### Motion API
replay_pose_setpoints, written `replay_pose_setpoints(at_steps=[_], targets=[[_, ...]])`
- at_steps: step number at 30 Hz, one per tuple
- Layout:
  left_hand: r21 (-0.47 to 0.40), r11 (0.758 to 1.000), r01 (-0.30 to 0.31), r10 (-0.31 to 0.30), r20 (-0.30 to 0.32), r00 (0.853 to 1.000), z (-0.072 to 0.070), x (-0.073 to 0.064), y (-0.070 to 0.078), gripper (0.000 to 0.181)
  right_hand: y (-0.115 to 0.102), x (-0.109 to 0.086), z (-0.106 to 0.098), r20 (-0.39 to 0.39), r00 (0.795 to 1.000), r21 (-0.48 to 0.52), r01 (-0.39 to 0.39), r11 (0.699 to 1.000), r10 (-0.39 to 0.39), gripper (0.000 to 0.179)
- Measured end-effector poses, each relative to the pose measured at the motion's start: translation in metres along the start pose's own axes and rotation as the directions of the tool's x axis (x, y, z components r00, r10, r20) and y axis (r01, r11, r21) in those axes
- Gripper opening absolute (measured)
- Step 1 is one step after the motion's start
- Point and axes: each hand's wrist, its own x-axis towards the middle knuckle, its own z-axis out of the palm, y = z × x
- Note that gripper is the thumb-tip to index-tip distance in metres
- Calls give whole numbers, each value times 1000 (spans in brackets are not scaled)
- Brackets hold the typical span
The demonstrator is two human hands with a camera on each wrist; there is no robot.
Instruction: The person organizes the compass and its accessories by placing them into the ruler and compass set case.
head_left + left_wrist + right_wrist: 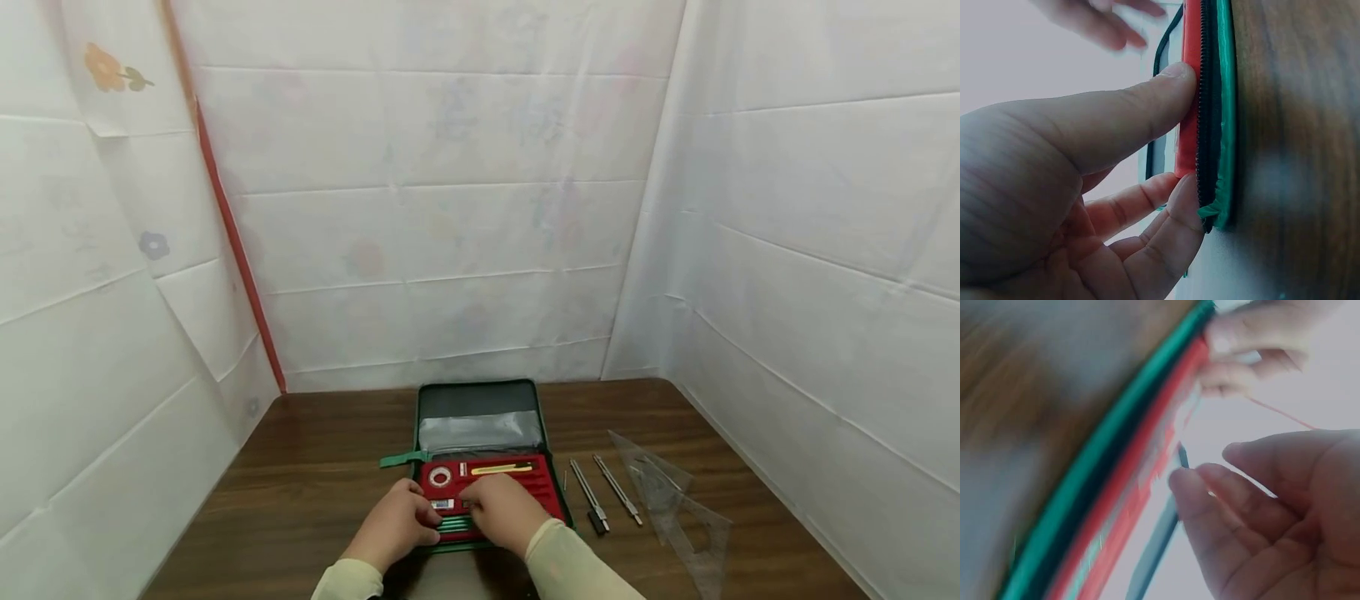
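The left hand (402, 521) is pinching the near-left corner of the red tray (552, 498) inside the green case (468, 547), the right hand's (506, 510) loosely bent fingers are hanging apart, and any one-sided tug is risking spilled green rods (453, 523)

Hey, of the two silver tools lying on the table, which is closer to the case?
The left tool, next to the case, with a black piece by its near end. The right tool lies farther out.
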Motion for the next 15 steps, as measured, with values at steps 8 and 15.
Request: replay_pose_setpoints(at_steps=[8,15], targets=[[-19,999,38,-38,10,999,2,-1,1,15,68,-46,-42,-135,967,72,-209,975,218,10],[-17,999,45,-45,3,999,3,-4,3,14,107,-80,-48,-99,932,-43,-353,935,348,8]])
